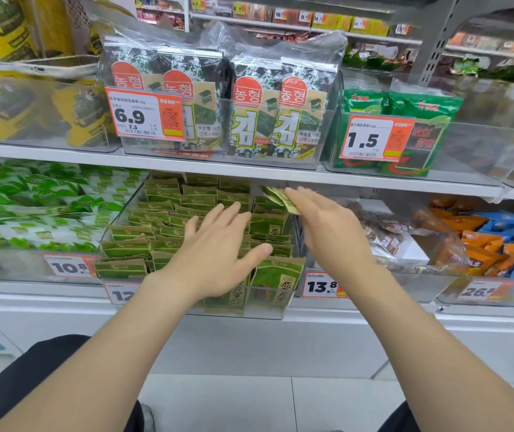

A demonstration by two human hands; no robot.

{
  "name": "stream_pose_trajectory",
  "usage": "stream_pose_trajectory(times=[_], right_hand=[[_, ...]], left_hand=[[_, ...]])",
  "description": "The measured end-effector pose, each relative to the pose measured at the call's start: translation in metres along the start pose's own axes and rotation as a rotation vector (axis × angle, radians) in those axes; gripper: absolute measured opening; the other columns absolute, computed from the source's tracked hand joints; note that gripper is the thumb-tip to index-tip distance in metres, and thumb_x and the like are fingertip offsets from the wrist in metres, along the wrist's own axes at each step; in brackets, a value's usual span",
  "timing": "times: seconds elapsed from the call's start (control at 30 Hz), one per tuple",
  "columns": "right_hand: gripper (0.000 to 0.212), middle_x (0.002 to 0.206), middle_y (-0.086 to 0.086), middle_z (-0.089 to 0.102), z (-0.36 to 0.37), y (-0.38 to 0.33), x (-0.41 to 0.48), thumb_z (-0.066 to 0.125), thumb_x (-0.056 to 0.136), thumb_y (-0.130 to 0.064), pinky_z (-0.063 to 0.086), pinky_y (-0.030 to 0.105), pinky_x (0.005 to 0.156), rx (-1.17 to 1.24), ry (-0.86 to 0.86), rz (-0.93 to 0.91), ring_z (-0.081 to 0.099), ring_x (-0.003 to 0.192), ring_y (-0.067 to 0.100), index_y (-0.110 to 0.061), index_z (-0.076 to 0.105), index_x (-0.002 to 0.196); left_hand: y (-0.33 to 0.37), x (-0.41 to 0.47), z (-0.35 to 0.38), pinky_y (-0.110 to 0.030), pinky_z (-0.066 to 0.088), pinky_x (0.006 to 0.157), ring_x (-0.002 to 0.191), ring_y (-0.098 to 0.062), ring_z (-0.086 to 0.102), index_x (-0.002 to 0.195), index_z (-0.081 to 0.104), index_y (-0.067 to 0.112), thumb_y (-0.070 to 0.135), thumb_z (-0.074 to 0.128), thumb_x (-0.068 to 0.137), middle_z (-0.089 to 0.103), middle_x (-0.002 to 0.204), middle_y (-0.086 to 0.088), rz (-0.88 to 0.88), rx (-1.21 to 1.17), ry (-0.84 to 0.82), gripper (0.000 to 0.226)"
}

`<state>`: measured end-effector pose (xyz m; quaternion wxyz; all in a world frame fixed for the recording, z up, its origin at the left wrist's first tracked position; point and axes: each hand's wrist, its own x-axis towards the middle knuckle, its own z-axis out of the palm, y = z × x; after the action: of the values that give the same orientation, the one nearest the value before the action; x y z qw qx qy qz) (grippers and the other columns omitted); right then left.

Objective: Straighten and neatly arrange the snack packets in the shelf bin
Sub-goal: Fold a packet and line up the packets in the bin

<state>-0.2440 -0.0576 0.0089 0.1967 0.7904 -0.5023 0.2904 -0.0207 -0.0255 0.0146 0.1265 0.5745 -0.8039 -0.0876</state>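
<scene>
A clear shelf bin [115, 224] on the lower shelf holds several green-and-brown snack packets [162, 210] standing in rows; some lean at uneven angles. My left hand [218, 254] lies flat with spread, straight fingers on the packets in the middle of the bin. My right hand [327, 226] is at the bin's back right corner. It holds one tilted packet [277, 196] between thumb and fingers, lifted above the right row. Two front packets [276, 282] stand against the bin's front wall.
The upper shelf's edge [249, 171] hangs low over the back of the bin. A bin of green-and-white packets [31, 213] stands to the left and one with brown, orange and blue packets [436, 238] to the right. Large seaweed packs [249, 116] fill the upper shelf.
</scene>
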Motion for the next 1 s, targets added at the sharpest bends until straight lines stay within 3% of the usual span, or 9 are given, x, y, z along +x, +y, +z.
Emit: stream_pose_trajectory(times=[0.17,0.3,0.4,0.5,0.63,0.7,0.87,1.0], right_hand=[[0.065,0.116,0.016,0.073,0.028,-0.011,0.035,0.069,0.082,0.013,0.054,0.042,0.068,-0.091,-0.167,0.036,0.072,0.099,0.040,-0.011,0.061,0.142],[0.061,0.124,0.017,0.068,0.049,-0.008,0.057,0.063,0.089,0.008,0.056,0.049,0.089,-0.119,-0.384,0.088,0.066,0.114,0.041,-0.016,0.054,0.145],[0.050,0.142,0.018,0.060,0.061,-0.009,0.076,0.054,0.100,-0.013,0.036,0.053,0.114,-0.222,-0.562,0.190,0.053,0.133,0.041,-0.019,0.049,0.149],[0.037,0.139,0.015,0.060,0.069,-0.012,0.096,0.043,0.105,-0.025,0.032,0.054,0.114,-0.228,-0.656,0.242,0.050,0.131,0.040,-0.018,0.053,0.140],[0.051,0.154,0.015,0.048,0.079,-0.013,0.107,0.027,0.108,-0.040,0.016,0.063,0.121,-0.180,-0.832,0.256,0.035,0.146,0.040,-0.016,0.039,0.151],[0.056,0.158,0.017,0.043,0.080,-0.015,0.107,0.025,0.108,-0.045,0.013,0.064,0.122,-0.161,-0.836,0.260,0.030,0.150,0.040,-0.016,0.033,0.154],[0.056,0.159,0.022,0.040,0.083,-0.027,0.088,0.037,0.110,-0.037,0.022,0.056,0.125,-0.129,-0.638,0.191,0.036,0.147,0.042,-0.008,0.030,0.158],[0.066,0.164,0.023,0.030,0.084,-0.022,0.082,0.030,0.111,-0.049,0.023,0.051,0.125,-0.063,-0.758,0.188,0.029,0.152,0.041,-0.007,0.023,0.162]], left_hand=[[-0.005,0.006,0.005,-0.067,0.011,0.126,0.162,-0.029,0.012,0.168,0.018,0.030,0.078,0.015,0.100,0.007,0.178,0.002,-0.002,0.105,-0.089,0.084],[-0.005,0.006,0.005,-0.066,0.018,0.123,0.159,-0.030,0.019,0.168,0.017,0.027,0.076,0.013,0.101,0.015,0.177,0.001,0.022,0.167,-0.110,0.083],[-0.005,0.005,0.006,-0.065,0.020,0.121,0.158,-0.031,0.021,0.168,0.016,0.026,0.075,0.012,0.101,0.018,0.176,0.002,0.030,0.185,-0.120,0.083],[-0.006,0.006,0.008,-0.065,0.021,0.119,0.156,-0.032,0.024,0.168,0.018,0.025,0.075,0.012,0.101,0.021,0.175,0.002,0.033,0.188,-0.110,0.083],[-0.007,0.006,0.008,-0.065,0.022,0.119,0.154,-0.033,0.027,0.166,0.022,0.024,0.075,0.011,0.101,0.026,0.173,0.001,0.037,0.183,-0.110,0.083],[-0.007,0.006,0.007,-0.065,0.021,0.119,0.154,-0.033,0.027,0.166,0.023,0.024,0.075,0.011,0.101,0.026,0.173,0.001,0.037,0.174,-0.117,0.083],[-0.005,0.004,0.005,-0.065,0.017,0.122,0.155,-0.032,0.026,0.165,0.026,0.023,0.073,0.012,0.103,0.027,0.172,-0.002,0.025,0.168,-0.146,0.081],[-0.003,0.002,0.006,-0.065,0.012,0.125,0.157,-0.031,0.022,0.167,0.016,0.018,0.072,0.011,0.103,0.024,0.173,-0.005,0.009,0.168,-0.153,0.084]])
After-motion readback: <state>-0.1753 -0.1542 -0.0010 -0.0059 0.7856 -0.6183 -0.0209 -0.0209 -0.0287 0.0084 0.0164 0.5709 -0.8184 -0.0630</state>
